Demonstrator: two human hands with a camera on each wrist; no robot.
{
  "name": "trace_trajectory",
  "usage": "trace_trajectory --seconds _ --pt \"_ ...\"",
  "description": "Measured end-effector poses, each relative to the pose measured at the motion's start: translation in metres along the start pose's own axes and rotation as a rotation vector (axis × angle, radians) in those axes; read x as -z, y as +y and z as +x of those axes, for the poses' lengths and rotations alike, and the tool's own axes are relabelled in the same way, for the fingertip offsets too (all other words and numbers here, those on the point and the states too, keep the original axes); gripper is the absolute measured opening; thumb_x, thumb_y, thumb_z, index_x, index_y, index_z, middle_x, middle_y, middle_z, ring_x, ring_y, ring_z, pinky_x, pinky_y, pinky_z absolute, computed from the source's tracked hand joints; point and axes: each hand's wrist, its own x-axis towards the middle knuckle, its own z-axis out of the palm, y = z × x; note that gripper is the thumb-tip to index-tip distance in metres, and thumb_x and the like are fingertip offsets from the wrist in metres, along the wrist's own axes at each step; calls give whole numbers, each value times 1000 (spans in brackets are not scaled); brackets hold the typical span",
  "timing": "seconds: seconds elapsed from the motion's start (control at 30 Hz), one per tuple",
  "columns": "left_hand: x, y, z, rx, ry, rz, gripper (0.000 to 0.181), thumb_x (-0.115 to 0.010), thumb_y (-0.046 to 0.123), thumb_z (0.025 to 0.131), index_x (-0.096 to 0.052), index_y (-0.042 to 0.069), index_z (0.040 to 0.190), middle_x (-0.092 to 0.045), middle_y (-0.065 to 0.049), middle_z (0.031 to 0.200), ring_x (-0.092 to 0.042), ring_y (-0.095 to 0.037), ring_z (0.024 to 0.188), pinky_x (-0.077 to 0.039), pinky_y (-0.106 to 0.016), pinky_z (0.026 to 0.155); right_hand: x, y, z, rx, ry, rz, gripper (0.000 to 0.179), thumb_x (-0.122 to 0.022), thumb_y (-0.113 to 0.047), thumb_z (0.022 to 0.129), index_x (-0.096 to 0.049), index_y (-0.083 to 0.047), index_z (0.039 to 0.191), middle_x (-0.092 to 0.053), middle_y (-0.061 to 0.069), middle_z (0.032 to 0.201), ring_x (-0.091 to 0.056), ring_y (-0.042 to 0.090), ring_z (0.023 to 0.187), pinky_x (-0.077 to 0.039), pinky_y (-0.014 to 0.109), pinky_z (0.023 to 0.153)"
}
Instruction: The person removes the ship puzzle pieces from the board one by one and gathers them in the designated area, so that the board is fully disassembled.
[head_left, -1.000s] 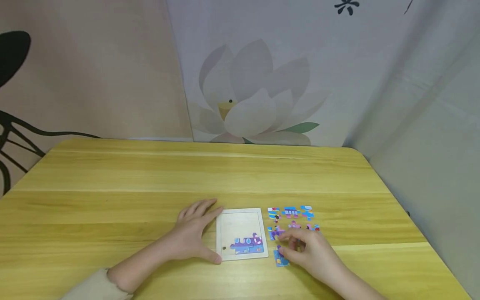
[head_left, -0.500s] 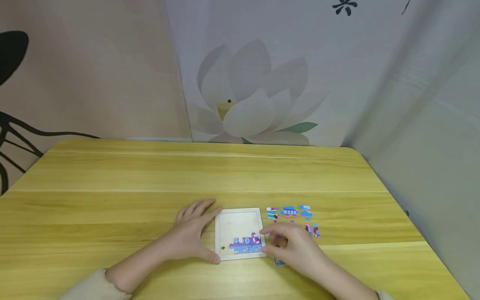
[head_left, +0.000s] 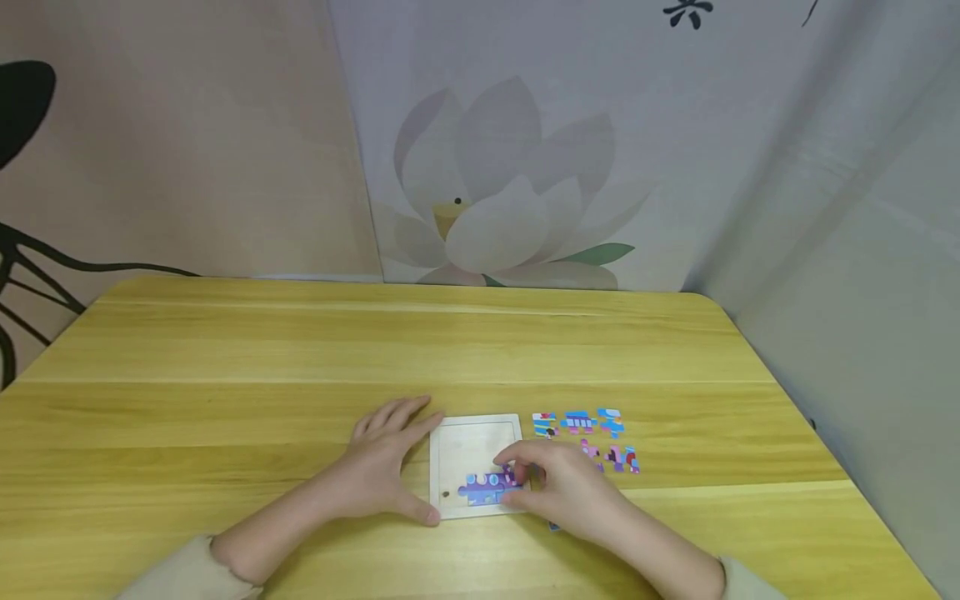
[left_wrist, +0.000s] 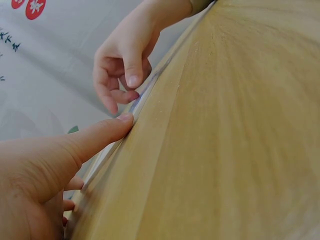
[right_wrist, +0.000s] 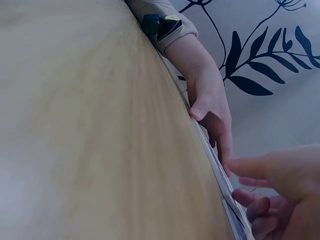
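Observation:
My left hand (head_left: 382, 471) rests at the left edge of a pale square puzzle tray (head_left: 472, 419), thumb and index finger spread along its side. Several joined purple and blue jigsaw pieces (head_left: 480, 490) lie in the tray's lower right. Over their right end is my right hand (head_left: 570, 483), its fingers loosely bent and its thumb apart from the index finger. No piece shows between those fingers in the left wrist view, where the right hand (left_wrist: 125, 55) hovers close above the tray edge. The right hand covers part of the joined pieces.
Loose jigsaw pieces (head_left: 579, 422) lie in rows on the wooden table (head_left: 300, 350) right of the tray. One blue piece (head_left: 553, 527) is mostly hidden under the right hand. A curtain with a printed lotus (head_left: 510, 183) hangs behind the table.
My right hand has moved left from the loose pieces, past the tray's right edge, to over the joined pieces. The left hand has stayed at the tray's left edge.

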Motion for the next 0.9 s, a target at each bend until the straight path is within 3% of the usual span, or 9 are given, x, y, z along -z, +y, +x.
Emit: trace_trajectory --seconds 0.37,0.9 --pt "0 -1 0 -1 1 12 122 -80 68 48 -38 10 147 -21 -16 155 -12 -42 140 -7 -68 105 -2 -11 10 -28 -51 -115 29 -81 -22 75 -72 -18 102 -50 -16 71 -43 2 59 -41 22 52" --pt "0 -1 -1 0 -4 -3 122 -81 66 49 -38 9 147 -20 -16 155 -11 -42 140 -5 -66 106 -8 -17 6 -25 20 -199 24 -82 -21 73 -77 -20 97 -57 -15 78 -49 3 68 -40 21 57"
